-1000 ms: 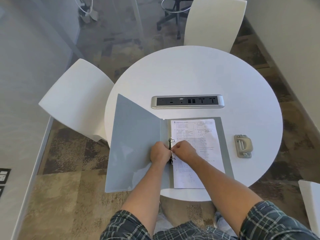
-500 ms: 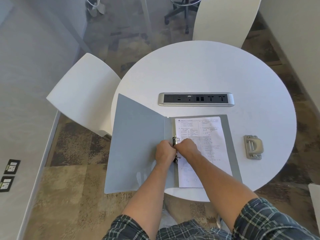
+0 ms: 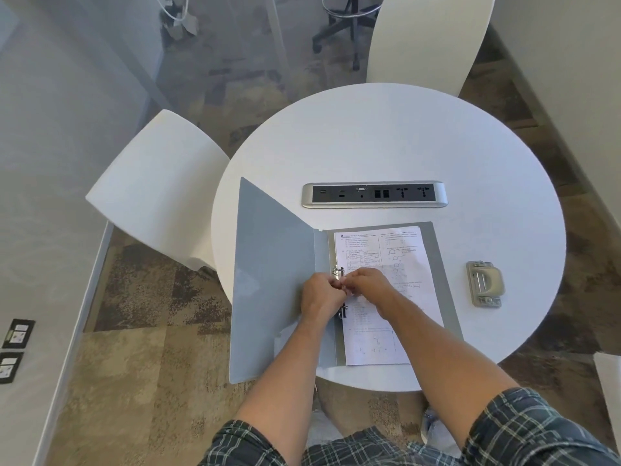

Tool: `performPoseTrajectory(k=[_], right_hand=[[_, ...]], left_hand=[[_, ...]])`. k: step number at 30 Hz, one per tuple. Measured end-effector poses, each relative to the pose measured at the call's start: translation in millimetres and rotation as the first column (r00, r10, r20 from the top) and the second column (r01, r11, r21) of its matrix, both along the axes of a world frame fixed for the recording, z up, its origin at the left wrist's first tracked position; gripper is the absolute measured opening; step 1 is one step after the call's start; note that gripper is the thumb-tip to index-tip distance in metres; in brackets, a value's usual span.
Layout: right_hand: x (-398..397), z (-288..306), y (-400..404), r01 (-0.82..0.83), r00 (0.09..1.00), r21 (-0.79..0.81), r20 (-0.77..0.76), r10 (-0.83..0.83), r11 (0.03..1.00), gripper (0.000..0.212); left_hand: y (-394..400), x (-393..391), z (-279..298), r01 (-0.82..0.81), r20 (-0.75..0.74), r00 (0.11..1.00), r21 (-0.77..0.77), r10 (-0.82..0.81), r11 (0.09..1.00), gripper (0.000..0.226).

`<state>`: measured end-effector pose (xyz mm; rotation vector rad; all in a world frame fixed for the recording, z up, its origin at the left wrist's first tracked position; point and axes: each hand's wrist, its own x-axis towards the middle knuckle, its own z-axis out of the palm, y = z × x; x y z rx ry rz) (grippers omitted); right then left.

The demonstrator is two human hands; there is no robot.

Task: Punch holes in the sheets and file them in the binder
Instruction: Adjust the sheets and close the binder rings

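Observation:
A grey binder (image 3: 274,280) lies open on the round white table (image 3: 386,142), its left cover tilted up past the table's edge. Printed sheets (image 3: 403,260) lie on the binder's right half, against the metal ring mechanism (image 3: 338,272). My left hand (image 3: 319,295) and my right hand (image 3: 368,282) meet at the rings, both with fingers pinched on the mechanism; the rings' middle is hidden beneath them. A grey hole punch (image 3: 485,283) sits on the table to the right of the binder, apart from both hands.
A silver power and socket strip (image 3: 374,194) is set into the table behind the binder. White chairs stand at the left (image 3: 158,193) and at the far side (image 3: 426,38). A wall runs along the right.
Both hands stay pinched at the binder rings, with only small finger shifts. The camera view has drifted, so the table sits a little more to the right in the frame.

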<state>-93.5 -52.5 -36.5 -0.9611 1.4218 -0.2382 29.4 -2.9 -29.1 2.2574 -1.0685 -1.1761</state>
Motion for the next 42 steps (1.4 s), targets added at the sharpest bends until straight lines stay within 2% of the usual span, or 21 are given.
performPoseTrajectory(k=[2, 7, 11, 15, 18, 21, 25, 31, 36, 39, 42], right_hand=[[-5.3, -3.8, 2.4, 0.011, 1.000, -0.060, 0.016, -0.010, 0.998, 0.007], [-4.0, -11.0, 4.9, 0.002, 0.997, -0.106, -0.078, -0.010, 0.994, 0.013], [-4.8, -15.8, 7.5, -0.012, 0.990, -0.152, -0.140, -0.009, 0.988, 0.015], [-6.5, -16.9, 7.6, -0.009, 0.990, -0.155, -0.142, -0.014, 0.988, 0.005], [-4.6, -19.9, 8.5, -0.049, 0.973, -0.181, -0.232, 0.005, 0.982, 0.013], [-0.4, -21.4, 8.4, -0.039, 0.960, -0.197, -0.280, -0.018, 0.980, 0.022], [3.4, -20.3, 8.1, 0.002, 0.955, -0.181, -0.292, -0.055, 0.984, 0.023], [5.3, -21.5, 2.6, 0.059, 0.954, -0.159, -0.282, -0.103, 0.986, 0.021], [-3.0, -23.3, 1.3, -0.105, 0.971, -0.153, -0.228, 0.068, 0.983, 0.011], [-17.4, -24.7, 1.1, -0.147, 0.987, -0.120, -0.090, 0.136, 0.982, 0.033], [-28.1, -26.5, 4.0, -0.272, 0.962, -0.139, -0.039, 0.269, 0.952, 0.050]], left_hand=[[1.8, 1.4, -4.1, 0.026, 0.000, 1.000, -0.019, -0.026, 0.999, 0.014], [2.2, 4.2, -8.3, 0.078, 0.008, 0.997, -0.028, -0.078, 0.997, 0.007], [2.4, 5.3, -11.7, 0.127, 0.053, 0.991, -0.026, -0.126, 0.992, 0.013], [4.0, 3.8, -16.2, 0.191, 0.151, 0.972, -0.070, -0.179, 0.979, 0.026], [3.8, 1.9, -15.4, 0.245, 0.250, 0.945, -0.105, -0.213, 0.964, 0.040], [1.6, 0.7, -14.2, 0.309, 0.343, 0.901, -0.077, -0.266, 0.948, 0.055], [-4.8, 0.2, -13.3, 0.342, 0.376, 0.874, -0.028, -0.307, 0.939, 0.062], [-15.4, 0.6, -11.2, 0.345, 0.371, 0.865, 0.048, -0.337, 0.937, 0.047], [-21.6, 5.1, -9.3, 0.375, 0.378, 0.842, 0.104, -0.385, 0.921, 0.049], [-20.4, 8.2, -12.1, 0.402, 0.379, 0.831, 0.095, -0.406, 0.911, 0.045], [-21.7, 9.0, -8.8, 0.406, 0.379, 0.832, 0.080, -0.404, 0.910, 0.026]])
